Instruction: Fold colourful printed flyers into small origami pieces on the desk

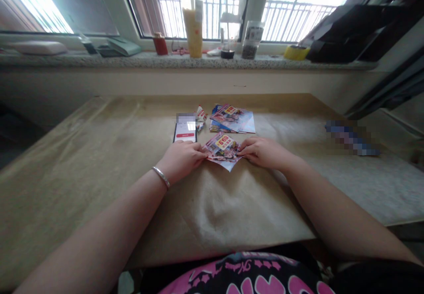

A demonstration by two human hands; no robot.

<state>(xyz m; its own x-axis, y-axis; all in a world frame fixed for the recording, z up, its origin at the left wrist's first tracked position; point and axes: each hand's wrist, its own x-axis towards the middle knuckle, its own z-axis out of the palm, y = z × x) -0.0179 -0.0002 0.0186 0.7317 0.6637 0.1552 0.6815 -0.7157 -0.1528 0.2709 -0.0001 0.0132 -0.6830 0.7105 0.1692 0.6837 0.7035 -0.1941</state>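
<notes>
Both my hands pinch a colourful printed paper (222,147), with a yellow price mark on it, from its two sides. My left hand (184,156), below a silver bangle, grips the left edge, its fingers closed. On the right edge the fingers of my right hand (260,151) are closed too. The paper seems folded, with a pale corner pointing toward me. Just beyond my left hand lies a phone (186,128) with a lit screen. A crumpled red and white paper piece (201,116) rests beside it. Farther back is a stack of similar printed papers (233,118).
A tan cover (99,188) with creases lies over the table. At the far right is a blurred dark blue item (353,139). Along the windowsill (139,60) stand a tall yellow-filled container (193,28), a red bottle (160,44), clear cups and yellow tape (296,52).
</notes>
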